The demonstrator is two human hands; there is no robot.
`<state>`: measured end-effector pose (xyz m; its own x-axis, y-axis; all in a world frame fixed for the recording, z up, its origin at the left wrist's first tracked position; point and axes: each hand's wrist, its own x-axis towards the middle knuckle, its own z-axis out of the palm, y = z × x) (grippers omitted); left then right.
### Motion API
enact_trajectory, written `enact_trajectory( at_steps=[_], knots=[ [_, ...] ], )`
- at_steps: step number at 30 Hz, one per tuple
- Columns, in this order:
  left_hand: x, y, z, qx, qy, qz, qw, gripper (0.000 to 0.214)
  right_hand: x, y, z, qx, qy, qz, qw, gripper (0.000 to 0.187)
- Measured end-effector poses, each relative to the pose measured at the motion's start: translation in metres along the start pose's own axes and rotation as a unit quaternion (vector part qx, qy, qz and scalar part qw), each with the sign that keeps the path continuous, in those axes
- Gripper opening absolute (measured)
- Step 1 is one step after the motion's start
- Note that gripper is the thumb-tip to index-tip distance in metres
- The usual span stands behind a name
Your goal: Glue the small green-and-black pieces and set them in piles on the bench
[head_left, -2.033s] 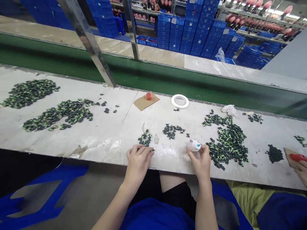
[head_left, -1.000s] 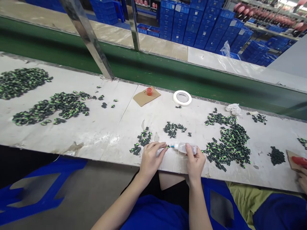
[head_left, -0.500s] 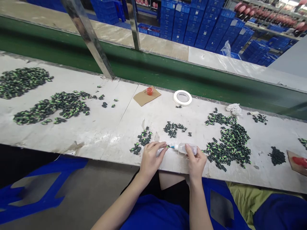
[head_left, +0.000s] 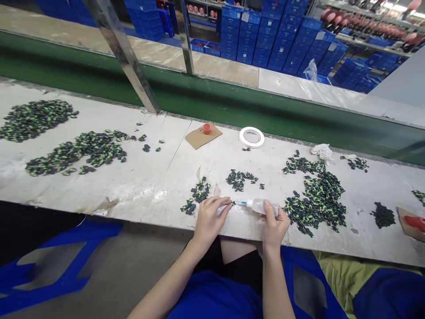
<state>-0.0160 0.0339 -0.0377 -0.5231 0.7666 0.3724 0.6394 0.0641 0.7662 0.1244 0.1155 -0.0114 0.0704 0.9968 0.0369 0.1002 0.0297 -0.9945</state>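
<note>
My left hand (head_left: 211,215) pinches a small black-and-green part (head_left: 233,203) between thumb and fingertips, just above the table near its front edge. In my right hand (head_left: 275,223) lies a clear squeeze bottle (head_left: 260,206) with a thin blue nozzle, held on its side and pointing left. A short gap separates the nozzle tip from the part. Close to my left hand is a small cluster of black-and-green parts (head_left: 200,191). Beyond both hands lies a group of small black pieces (head_left: 237,179). A large pile of black-and-green parts (head_left: 318,204) spreads right of the bottle.
White tape (head_left: 251,137) and a red-filled cup (head_left: 206,129) on cardboard (head_left: 195,139) sit toward the back. More parts (head_left: 76,153) cover the left side. A metal post (head_left: 133,66) rises at the table's back edge. A crumpled tissue (head_left: 322,152) lies back right.
My right hand has drawn the bottle to the right, so the nozzle is now farther from the part. My left hand keeps its pinch in nearly the same place.
</note>
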Motion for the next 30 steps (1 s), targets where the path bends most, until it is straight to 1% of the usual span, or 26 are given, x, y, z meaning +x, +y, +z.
enact_trajectory(
  at_steps=[2, 4, 6, 9, 11, 13, 15, 17, 19, 20, 22, 23, 25, 27, 28, 30],
  knots=[
    [0.001, 0.0, 0.0, -0.008, -0.011, -0.005, 1.0, 0.014, 0.002, 0.002, -0.002, 0.048, 0.044, 0.008, 0.998, 0.036],
    [0.002, 0.001, -0.002, -0.019, -0.027, -0.009, 0.999, 0.015, 0.005, 0.003, -0.005, 0.085, 0.065, 0.01, 0.994, 0.034],
    [0.005, 0.003, -0.006, -0.035, -0.048, -0.016, 0.998, 0.016, 0.01, 0.002, -0.008, 0.1, 0.06, 0.009, 0.993, 0.034],
    [0.016, 0.005, -0.014, -0.034, -0.056, -0.019, 0.998, 0.016, 0.019, 0.001, -0.009, 0.109, 0.025, 0.001, 0.994, 0.044],
    [0.028, 0.005, -0.017, 0.008, -0.041, -0.004, 0.999, 0.018, 0.027, 0.002, -0.008, 0.111, 0.001, 0.003, 0.994, 0.052],
    [0.043, 0.005, -0.017, 0.07, -0.031, 0.008, 0.997, 0.019, 0.032, 0.005, -0.005, 0.09, -0.013, 0.016, 0.996, 0.06],
    [0.056, 0.005, -0.013, 0.131, -0.042, 0.003, 0.991, 0.017, 0.034, 0.007, -0.003, 0.05, -0.018, 0.021, 0.998, 0.069],
    [0.066, 0.006, -0.008, 0.178, -0.068, -0.007, 0.982, 0.016, 0.03, 0.006, -0.002, 0.007, -0.019, -0.008, 1.0, 0.079],
    [0.071, 0.007, -0.003, 0.205, -0.096, -0.01, 0.974, 0.017, 0.021, 0.004, -0.004, -0.031, -0.002, -0.077, 0.997, 0.085],
    [0.072, 0.007, -0.001, 0.212, -0.106, -0.007, 0.972, 0.018, 0.015, 0.003, -0.005, -0.047, 0.017, -0.118, 0.992, 0.084],
    [0.072, 0.005, 0.002, 0.212, -0.113, 0.003, 0.971, 0.02, 0.002, 0.002, -0.008, -0.08, 0.057, -0.194, 0.976, 0.07],
    [0.071, 0.003, 0.002, 0.206, -0.112, 0.01, 0.972, 0.021, -0.004, 0.002, -0.009, -0.097, 0.07, -0.22, 0.968, 0.06],
    [0.069, 0.0, 0.002, 0.185, -0.104, 0.02, 0.977, 0.021, -0.014, 0.003, -0.011, -0.129, 0.066, -0.244, 0.959, 0.04],
    [0.067, -0.001, 0.0, 0.15, -0.089, 0.025, 0.984, 0.019, -0.021, 0.005, -0.01, -0.144, 0.03, -0.225, 0.963, 0.026],
    [0.065, 0.0, -0.002, 0.127, -0.08, 0.028, 0.988, 0.019, -0.023, 0.005, -0.008, -0.138, 0.006, -0.2, 0.97, 0.023],
    [0.058, 0.006, -0.005, 0.066, -0.068, 0.037, 0.995, 0.018, -0.026, 0.004, -0.003, -0.094, -0.045, -0.124, 0.987, 0.022]
  ],
)
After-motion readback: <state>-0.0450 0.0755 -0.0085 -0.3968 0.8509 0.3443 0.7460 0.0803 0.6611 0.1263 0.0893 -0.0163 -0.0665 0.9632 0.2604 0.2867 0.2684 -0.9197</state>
